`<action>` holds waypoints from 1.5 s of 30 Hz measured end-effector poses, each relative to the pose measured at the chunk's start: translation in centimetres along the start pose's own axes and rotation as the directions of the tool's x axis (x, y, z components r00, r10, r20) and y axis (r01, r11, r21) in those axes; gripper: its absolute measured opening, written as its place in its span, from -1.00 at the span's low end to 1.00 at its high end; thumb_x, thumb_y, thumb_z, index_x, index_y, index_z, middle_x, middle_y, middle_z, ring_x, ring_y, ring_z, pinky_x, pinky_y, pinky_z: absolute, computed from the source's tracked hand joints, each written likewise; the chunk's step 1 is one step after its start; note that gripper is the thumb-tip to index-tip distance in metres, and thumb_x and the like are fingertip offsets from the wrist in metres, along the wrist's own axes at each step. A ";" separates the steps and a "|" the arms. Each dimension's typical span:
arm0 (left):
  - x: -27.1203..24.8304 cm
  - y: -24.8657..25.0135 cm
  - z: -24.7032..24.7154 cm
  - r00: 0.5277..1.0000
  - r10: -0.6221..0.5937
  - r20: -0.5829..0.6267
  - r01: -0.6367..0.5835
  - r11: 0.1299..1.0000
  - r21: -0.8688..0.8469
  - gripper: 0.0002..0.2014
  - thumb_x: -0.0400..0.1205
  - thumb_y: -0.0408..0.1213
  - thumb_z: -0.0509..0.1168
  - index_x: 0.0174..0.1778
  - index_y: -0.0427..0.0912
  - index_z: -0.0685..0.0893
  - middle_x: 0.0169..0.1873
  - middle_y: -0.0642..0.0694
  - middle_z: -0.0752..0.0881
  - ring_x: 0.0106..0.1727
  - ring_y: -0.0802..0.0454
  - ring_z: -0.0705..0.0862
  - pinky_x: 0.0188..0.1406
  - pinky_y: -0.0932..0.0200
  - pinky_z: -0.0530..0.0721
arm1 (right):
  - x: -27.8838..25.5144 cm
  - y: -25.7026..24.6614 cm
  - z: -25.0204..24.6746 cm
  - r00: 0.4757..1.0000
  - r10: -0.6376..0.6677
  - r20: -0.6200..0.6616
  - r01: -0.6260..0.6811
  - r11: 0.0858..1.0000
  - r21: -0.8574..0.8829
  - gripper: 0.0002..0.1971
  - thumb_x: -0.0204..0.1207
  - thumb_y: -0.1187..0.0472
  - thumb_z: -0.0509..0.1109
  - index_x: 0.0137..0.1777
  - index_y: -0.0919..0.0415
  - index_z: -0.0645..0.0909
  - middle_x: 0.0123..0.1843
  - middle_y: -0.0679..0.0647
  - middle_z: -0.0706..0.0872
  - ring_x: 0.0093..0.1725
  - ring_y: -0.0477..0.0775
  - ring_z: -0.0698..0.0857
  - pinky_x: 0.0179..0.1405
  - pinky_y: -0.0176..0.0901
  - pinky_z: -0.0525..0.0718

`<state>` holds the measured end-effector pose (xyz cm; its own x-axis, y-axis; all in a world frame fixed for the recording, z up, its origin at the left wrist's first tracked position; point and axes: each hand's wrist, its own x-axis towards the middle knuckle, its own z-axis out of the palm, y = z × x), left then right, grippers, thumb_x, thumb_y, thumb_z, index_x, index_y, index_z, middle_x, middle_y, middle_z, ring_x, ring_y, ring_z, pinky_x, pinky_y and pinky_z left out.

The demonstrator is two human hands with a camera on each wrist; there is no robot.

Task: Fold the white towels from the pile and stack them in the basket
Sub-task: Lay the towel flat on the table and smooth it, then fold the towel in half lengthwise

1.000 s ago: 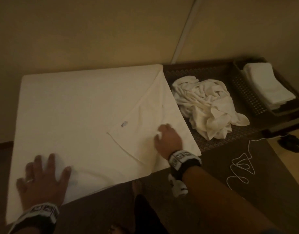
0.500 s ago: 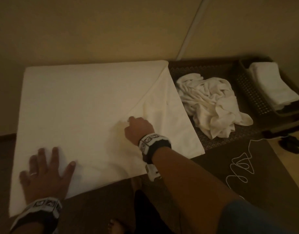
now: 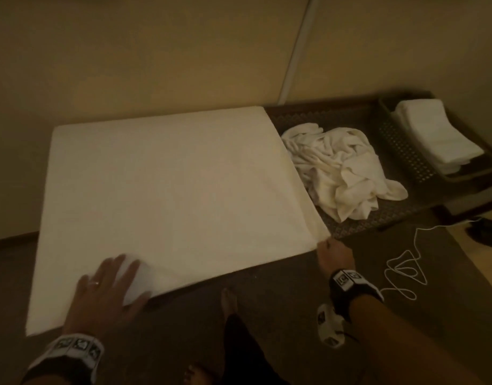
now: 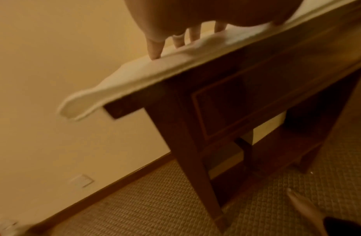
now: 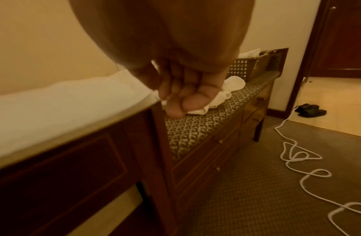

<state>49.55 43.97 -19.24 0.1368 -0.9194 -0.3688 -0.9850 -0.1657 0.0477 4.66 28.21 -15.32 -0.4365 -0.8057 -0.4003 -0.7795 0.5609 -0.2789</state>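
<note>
A large white towel (image 3: 169, 190) lies spread flat over a wooden table (image 4: 215, 99). My left hand (image 3: 114, 284) presses flat on its near-left part, fingers straight; the left wrist view shows the fingers (image 4: 155, 47) resting on the towel (image 4: 125, 79). My right hand (image 3: 331, 248) pinches the towel's near-right corner at the table edge, and in the right wrist view its fingers (image 5: 171, 99) are curled round the cloth beside the towel (image 5: 64, 103). A crumpled pile of white towels (image 3: 342, 173) lies to the right. Folded towels (image 3: 433, 134) sit in the dark basket (image 3: 400, 151) at far right.
The pile and basket stand on a lower patterned dresser top (image 3: 364, 223) right of the table. A wall runs close behind. A white cord (image 3: 403, 273) loops on the carpet, dark slippers (image 3: 486, 232) lie beyond it, and my bare foot (image 3: 229, 301) is below the table edge.
The towel's right corner was folded in over the middle; my right hand took its tip and drew it back out to the near-right edge, so the towel lies flat. My left hand stayed put.
</note>
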 end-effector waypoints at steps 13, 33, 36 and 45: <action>-2.1 -1.6 2.2 0.994 -0.061 -0.087 0.062 0.998 0.003 -0.03 0.63 -0.11 0.27 0.63 0.34 -0.41 0.72 0.01 -0.25 0.73 -0.20 -0.06 0.62 -0.35 0.18 | -2.4 -2.3 5.6 0.657 -0.698 0.286 0.703 0.430 -0.566 -0.10 0.60 0.02 0.32 0.71 -0.02 -0.28 0.72 0.29 -0.29 0.70 0.39 -0.19 0.64 0.24 0.02; -2.1 -4.5 -3.7 0.973 -0.211 0.098 0.212 0.977 -0.002 -0.61 0.72 -0.17 0.17 0.46 0.21 0.52 0.46 -0.01 0.55 0.42 0.01 0.54 0.46 0.06 0.47 | -0.7 -7.5 0.2 0.698 -0.621 0.357 0.609 0.253 -0.752 -0.74 0.67 0.22 0.17 0.30 0.11 0.52 0.23 0.08 0.68 0.21 0.14 0.68 0.15 -0.01 0.57; -2.1 -4.2 -5.0 0.967 -0.184 0.177 0.168 0.981 0.099 -0.76 0.67 -0.11 0.24 0.24 0.20 0.64 0.26 0.05 0.66 0.24 0.07 0.63 0.23 0.16 0.59 | -0.8 -7.3 -0.8 0.722 -0.558 0.410 0.624 0.268 -0.734 -0.72 0.61 0.19 0.26 0.30 0.10 0.59 0.25 0.09 0.67 0.23 0.14 0.69 0.17 -0.01 0.64; 0.6 -5.4 -8.0 0.919 -0.230 0.319 0.231 0.972 0.035 -0.71 0.66 -0.29 0.20 0.25 -0.01 0.68 0.31 -0.07 0.67 0.27 0.01 0.64 0.25 0.18 0.58 | 0.4 -9.1 -3.1 0.723 -0.561 0.404 0.652 0.357 -0.669 -0.69 0.62 0.17 0.14 0.31 0.08 0.54 0.30 0.11 0.63 0.27 0.16 0.65 0.25 0.04 0.64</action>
<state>55.80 41.51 -12.31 0.3192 -0.6929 -0.6466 -0.9297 -0.3613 -0.0717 10.18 22.22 -10.25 0.3034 -0.8201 -0.4852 -0.8636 -0.4519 0.2237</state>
